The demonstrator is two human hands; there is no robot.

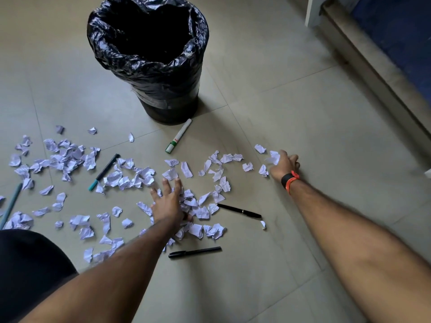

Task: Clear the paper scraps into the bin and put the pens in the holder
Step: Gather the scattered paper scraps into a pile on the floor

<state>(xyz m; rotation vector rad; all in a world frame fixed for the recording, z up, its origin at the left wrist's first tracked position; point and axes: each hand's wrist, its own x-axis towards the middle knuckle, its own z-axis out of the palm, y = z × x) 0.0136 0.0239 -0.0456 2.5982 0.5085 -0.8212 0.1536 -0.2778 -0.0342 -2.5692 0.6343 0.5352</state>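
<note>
Several crumpled white paper scraps (67,159) lie scattered over the tiled floor in front of a bin (149,57) lined with a black bag. My left hand (169,201) rests flat, fingers spread, on a cluster of scraps in the middle. My right hand (283,165) is at the far right end of the scraps, fingers closed on a paper scrap (274,157). Among the scraps lie a white marker (178,135), a dark teal-tipped pen (104,172), a black pen (240,211) and a black capped pen (194,252). No pen holder is in view.
A teal stick-like pen (10,206) lies at the left edge. My dark-clad knee (28,271) fills the bottom left. A raised ledge (373,66) and a blue surface run along the upper right. Bare tiles stretch to the right of my right arm.
</note>
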